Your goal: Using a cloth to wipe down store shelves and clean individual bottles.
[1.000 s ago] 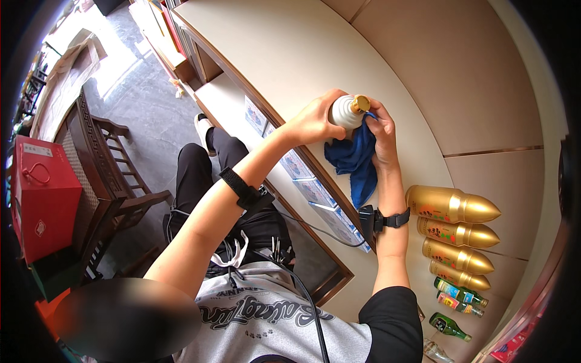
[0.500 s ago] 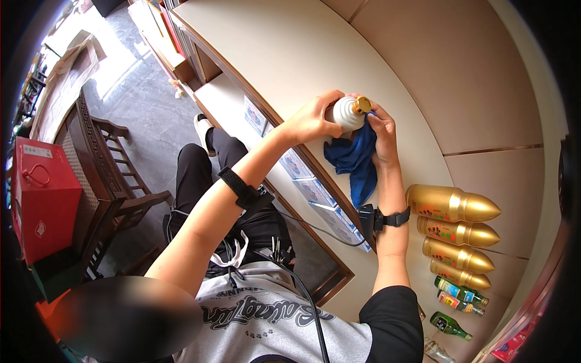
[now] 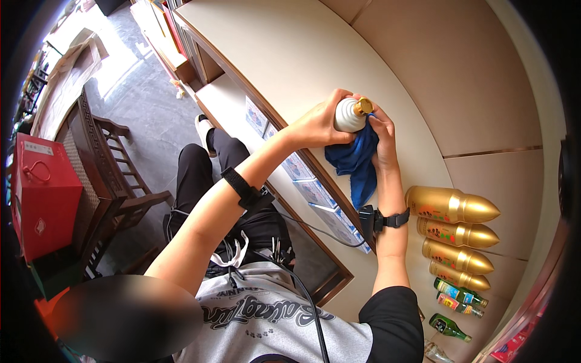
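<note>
A white ribbed bottle with a gold cap (image 3: 350,115) is held above the pale counter, between both hands. My left hand (image 3: 322,124) wraps round the bottle's left side, thumb across its near side. On the other side, my right hand (image 3: 384,134) is closed on a blue cloth (image 3: 358,158), its fingers close to the cap. Bunched against the bottle, the cloth hangs down toward the counter edge. The bottle's lower part is hidden by the hands and cloth.
Several gold bullet-shaped bottles (image 3: 452,204) stand on the counter (image 3: 272,48) at right, with green glass bottles (image 3: 449,327) nearer me. Blue-and-white boxes (image 3: 315,192) sit on a shelf below the edge. A red box (image 3: 48,193) rests on a wooden chair (image 3: 82,163) at left.
My left hand has shifted slightly round the bottle, and more of its white ribbed side shows. The cloth has moved a little with it; my right hand stays nearly in place.
</note>
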Demonstrator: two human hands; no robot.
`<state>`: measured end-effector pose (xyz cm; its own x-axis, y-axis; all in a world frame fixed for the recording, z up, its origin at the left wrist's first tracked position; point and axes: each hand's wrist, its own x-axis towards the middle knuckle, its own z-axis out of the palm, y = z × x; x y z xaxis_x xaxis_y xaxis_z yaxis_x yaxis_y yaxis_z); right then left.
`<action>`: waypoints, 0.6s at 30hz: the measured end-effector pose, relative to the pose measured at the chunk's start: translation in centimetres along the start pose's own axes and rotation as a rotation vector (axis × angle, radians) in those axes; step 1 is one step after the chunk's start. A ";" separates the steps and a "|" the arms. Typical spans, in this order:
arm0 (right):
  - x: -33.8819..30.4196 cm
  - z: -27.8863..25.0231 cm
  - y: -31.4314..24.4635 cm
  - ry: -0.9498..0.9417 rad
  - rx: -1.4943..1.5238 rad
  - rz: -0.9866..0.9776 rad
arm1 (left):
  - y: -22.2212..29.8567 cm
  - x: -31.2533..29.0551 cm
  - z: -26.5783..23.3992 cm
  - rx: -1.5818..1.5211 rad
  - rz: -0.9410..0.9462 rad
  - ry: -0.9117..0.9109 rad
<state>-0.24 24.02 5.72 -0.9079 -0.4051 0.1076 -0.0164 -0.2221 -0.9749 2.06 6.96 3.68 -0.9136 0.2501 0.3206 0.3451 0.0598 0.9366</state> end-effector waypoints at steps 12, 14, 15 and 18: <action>0.2 -0.9 0.4 0.062 -0.074 -0.006 | -1.2 0.1 0.3 0.081 0.152 0.053; 0.2 0.0 -0.3 0.068 -0.084 -0.014 | -1.4 0.1 0.3 0.076 0.156 0.062; 0.1 0.6 -0.9 0.014 -0.071 -0.002 | -1.6 0.1 0.3 0.071 0.162 0.070; 0.1 0.4 -1.2 -0.060 -0.103 -0.003 | -1.6 0.2 0.4 0.018 0.139 0.059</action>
<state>-0.11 23.93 6.96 -0.8811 -0.4576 0.1193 -0.0650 -0.1328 -0.9890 1.44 7.27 2.13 -0.8674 0.1997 0.4558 0.4729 0.0459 0.8799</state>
